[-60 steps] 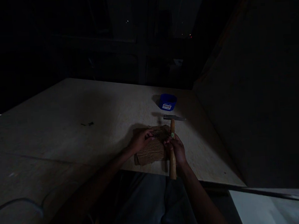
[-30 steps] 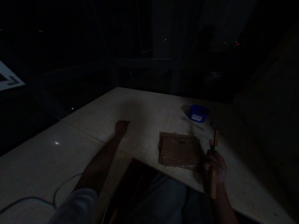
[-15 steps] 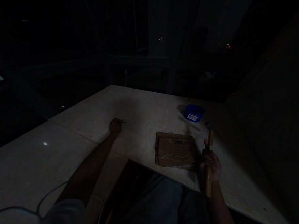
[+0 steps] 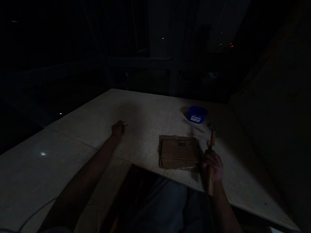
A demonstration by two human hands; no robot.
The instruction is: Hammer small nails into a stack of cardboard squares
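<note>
On the head view, the right hand [image 4: 213,164] is wrapping its grip around the wooden handle of the hammer [image 4: 213,139]! Out left, the left hand [image 4: 117,129] is meeting thin dark pieces [image 4: 126,125] at the surface [image 4: 145,120]; pinching or just touching, can't tell. Between them, cardboard [image 4: 178,155] is lying flat, the blue container [image 4: 197,115] sitting beyond.

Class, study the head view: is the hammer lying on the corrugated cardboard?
No, the right hand grips the hammer, to the right of the corrugated cardboard.
</note>
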